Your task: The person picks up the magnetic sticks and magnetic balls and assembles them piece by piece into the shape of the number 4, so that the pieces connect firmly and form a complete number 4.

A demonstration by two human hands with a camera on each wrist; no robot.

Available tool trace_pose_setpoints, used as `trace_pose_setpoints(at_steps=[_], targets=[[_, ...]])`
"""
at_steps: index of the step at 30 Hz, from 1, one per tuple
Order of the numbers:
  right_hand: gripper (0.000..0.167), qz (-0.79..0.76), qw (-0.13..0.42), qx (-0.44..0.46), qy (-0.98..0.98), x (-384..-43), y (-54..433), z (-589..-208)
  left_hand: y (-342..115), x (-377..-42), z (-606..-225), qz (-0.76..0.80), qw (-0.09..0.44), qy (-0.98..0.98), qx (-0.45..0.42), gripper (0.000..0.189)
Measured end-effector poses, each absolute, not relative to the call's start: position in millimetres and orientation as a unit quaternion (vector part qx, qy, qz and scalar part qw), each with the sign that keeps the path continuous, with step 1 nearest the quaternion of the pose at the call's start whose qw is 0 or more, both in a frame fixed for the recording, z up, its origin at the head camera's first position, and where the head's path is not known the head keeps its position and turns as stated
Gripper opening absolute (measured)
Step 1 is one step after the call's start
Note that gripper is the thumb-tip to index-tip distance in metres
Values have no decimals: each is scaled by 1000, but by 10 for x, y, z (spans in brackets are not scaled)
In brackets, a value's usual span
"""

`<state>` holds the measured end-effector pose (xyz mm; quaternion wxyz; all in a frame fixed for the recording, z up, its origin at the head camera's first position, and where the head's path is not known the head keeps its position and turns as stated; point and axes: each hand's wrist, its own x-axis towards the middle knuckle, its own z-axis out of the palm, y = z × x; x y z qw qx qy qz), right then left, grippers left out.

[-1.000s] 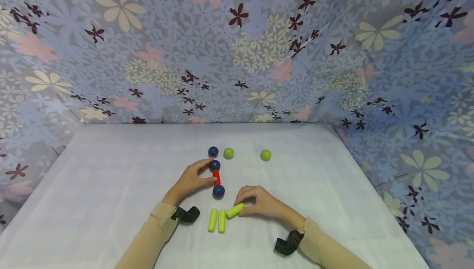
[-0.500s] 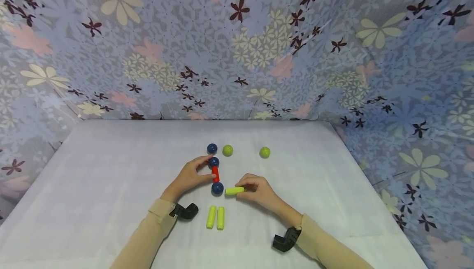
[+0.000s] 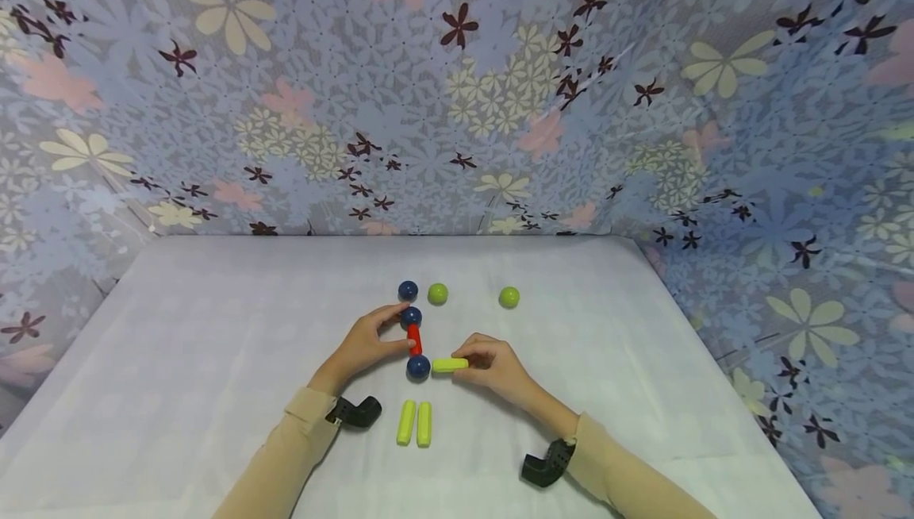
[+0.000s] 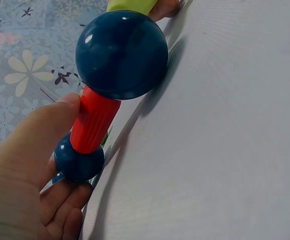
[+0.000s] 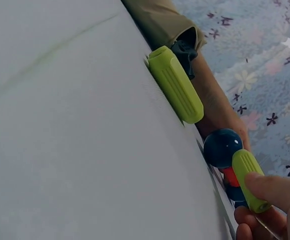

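Since the earlier frame, the right hand (image 3: 493, 367) has carried the green rod (image 3: 450, 364) from beside the two spare green rods (image 3: 415, 423) up to the near blue ball (image 3: 418, 367), its end now touching it. Thumb and fingers pinch the rod's right end. The left hand (image 3: 364, 343) pinches the red rod (image 3: 414, 339) joining both blue balls on the white table (image 3: 214, 360).

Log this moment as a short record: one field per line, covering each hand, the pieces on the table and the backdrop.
left hand: holds the red rod joined to two dark blue balls
right hand: pinches a green rod, its end at the nearer blue ball
spare rods: two green ones, side by side, near the person
loose balls: one blue ball, two green balls
table: white cloth
backdrop: flowered fabric
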<state>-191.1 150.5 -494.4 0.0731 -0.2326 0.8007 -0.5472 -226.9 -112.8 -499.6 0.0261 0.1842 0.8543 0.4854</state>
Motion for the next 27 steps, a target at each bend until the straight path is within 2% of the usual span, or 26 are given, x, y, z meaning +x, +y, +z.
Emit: trace_pose_setpoints(at_steps=[10,16,27], targets=[[25,-527,61,-244,811,-1783,1425,-4634,-1124,-2283,-5026,479,27,858,185,70],[25,-529,48,-262,806,-1773,1425,-4640,-1120,-2276,-5034,468,24,862,192,71],[26,-530,61,-264,803,-1783,1434,-4671,-1112,-2262,-5023,459,31,868,185,80]])
